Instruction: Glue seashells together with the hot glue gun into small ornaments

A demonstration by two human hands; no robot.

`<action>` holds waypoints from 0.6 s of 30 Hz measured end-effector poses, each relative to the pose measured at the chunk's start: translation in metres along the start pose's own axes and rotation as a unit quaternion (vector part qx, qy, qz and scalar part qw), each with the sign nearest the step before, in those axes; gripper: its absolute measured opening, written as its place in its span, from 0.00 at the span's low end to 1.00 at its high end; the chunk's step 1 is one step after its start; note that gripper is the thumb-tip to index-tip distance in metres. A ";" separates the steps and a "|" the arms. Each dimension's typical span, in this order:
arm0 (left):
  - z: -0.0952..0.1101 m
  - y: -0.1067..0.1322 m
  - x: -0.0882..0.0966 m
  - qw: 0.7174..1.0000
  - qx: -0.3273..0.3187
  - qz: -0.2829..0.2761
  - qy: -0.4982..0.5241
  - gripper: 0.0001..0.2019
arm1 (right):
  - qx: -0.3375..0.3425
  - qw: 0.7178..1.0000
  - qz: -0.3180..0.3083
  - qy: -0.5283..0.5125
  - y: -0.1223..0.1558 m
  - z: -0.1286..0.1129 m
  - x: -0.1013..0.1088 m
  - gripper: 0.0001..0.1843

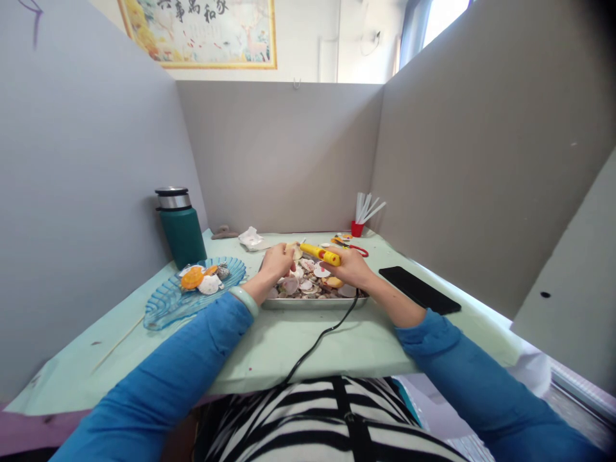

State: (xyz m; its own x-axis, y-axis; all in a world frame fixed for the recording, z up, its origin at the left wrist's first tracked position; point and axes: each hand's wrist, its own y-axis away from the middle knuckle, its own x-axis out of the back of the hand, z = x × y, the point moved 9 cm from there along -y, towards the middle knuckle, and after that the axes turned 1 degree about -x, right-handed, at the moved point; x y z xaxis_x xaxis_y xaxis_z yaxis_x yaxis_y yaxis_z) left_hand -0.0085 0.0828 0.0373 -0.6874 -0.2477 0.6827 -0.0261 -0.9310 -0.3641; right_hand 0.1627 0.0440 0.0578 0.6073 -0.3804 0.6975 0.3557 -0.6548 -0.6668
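Observation:
In my right hand is a yellow hot glue gun, its nozzle pointing left. A black cord runs from it down toward my lap. My left hand pinches a pale yellowish seashell close to the nozzle; whether they touch I cannot tell. Both hands are over a metal tray of mixed seashells. My left fingers are partly hidden by the hand's back.
On the left stand a blue glass shell-shaped plate bearing several shells, and a green bottle. A thin stick lies in front. Glue sticks in a red cup, scissors, crumpled white paper and a black phone surround the tray.

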 end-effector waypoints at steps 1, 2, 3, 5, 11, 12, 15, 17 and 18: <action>0.000 0.000 -0.001 1.000 0.000 -0.003 0.000 0.09 | 0.000 1.000 0.001 0.002 0.000 0.000 0.000 0.11; 0.000 0.000 -0.001 1.000 0.001 -0.006 0.000 0.09 | 0.000 1.000 0.000 0.004 0.000 0.001 -0.001 0.11; 0.000 0.000 -0.002 1.000 0.001 -0.009 -0.003 0.09 | -0.002 1.000 0.000 0.007 0.000 0.001 -0.001 0.11; 0.000 0.000 -0.003 1.000 0.002 -0.014 -0.008 0.09 | -0.006 1.000 -0.001 0.011 0.000 0.002 -0.002 0.11; -0.001 -0.002 -0.006 1.000 -0.004 -0.018 -0.023 0.09 | -0.004 1.000 -0.003 0.015 0.000 0.002 -0.001 0.11; -0.002 -0.002 -0.006 1.000 -0.002 -0.017 -0.025 0.09 | -0.004 1.000 -0.004 0.015 0.000 0.002 -0.002 0.11; -0.004 -0.003 -0.006 1.000 0.002 -0.016 -0.024 0.09 | -0.003 1.000 -0.007 0.017 0.000 0.002 -0.002 0.12; -0.003 -0.003 -0.006 1.000 -0.001 -0.016 -0.022 0.10 | -0.004 1.000 -0.006 0.018 0.000 0.002 -0.002 0.12; -0.003 -0.003 -0.006 1.000 -0.002 -0.015 -0.024 0.10 | -0.004 1.000 -0.006 0.018 0.000 0.002 -0.002 0.12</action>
State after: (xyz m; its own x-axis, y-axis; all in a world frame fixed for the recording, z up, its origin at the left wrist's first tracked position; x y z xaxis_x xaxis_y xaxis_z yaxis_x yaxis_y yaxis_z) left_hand -0.0064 0.0883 0.0324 -0.6513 -0.2318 0.7226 -0.0494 -0.9373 -0.3451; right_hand 0.1627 0.0460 0.0562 0.5776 -0.3954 0.7142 0.3562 -0.6650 -0.6564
